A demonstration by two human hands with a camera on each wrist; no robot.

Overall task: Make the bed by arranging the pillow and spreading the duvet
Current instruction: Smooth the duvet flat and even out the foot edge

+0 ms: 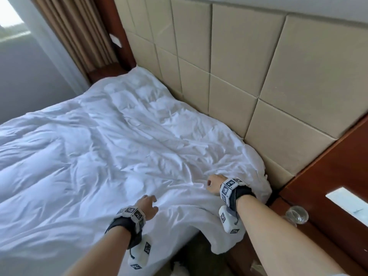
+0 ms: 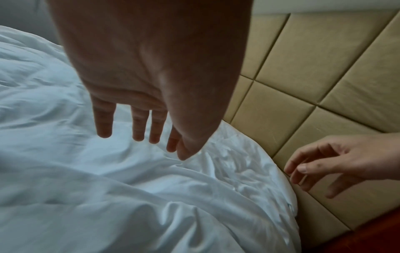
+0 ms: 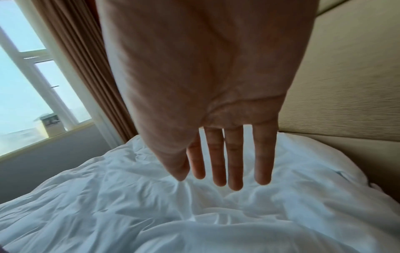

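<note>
A white, wrinkled duvet covers the bed up to the padded headboard. Its near corner hangs over the bed's side. No pillow shows in any view. My left hand is over the duvet near the bed's edge, its fingers straight and holding nothing. My right hand is over the duvet's top corner, close to the headboard. Its fingers are extended and empty. The left wrist view shows the right hand with fingers loosely spread beside the headboard.
A wooden nightstand stands at the right with a clear glass on it. A brown curtain and a window lie beyond the bed's far side. Something white lies on the dark floor below the bed's edge.
</note>
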